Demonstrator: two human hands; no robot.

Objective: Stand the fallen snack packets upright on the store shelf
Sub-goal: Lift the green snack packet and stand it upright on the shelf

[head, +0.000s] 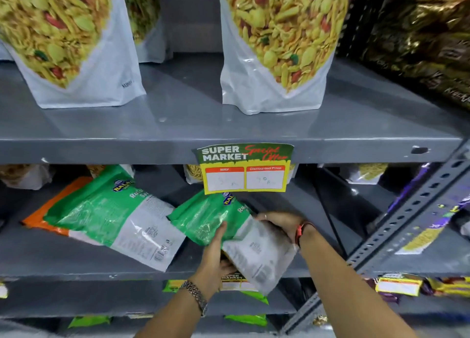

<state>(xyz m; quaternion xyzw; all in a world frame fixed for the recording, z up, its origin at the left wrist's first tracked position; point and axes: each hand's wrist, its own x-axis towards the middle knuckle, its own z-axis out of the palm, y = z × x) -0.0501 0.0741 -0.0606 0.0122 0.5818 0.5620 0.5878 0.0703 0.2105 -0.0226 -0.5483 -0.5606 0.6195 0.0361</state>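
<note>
A green and white snack packet lies tilted at the front of the middle grey shelf, its lower end jutting past the shelf edge. My left hand grips its left side from below, thumb on the green part. My right hand holds its right edge. To the left, a second green and white packet lies flat on its back, resting on an orange packet that also lies flat.
Two large white namkeen pouches stand upright on the upper shelf. A yellow and green price tag hangs from its front edge. A perforated grey upright slants at the right, with purple and dark packets beyond it.
</note>
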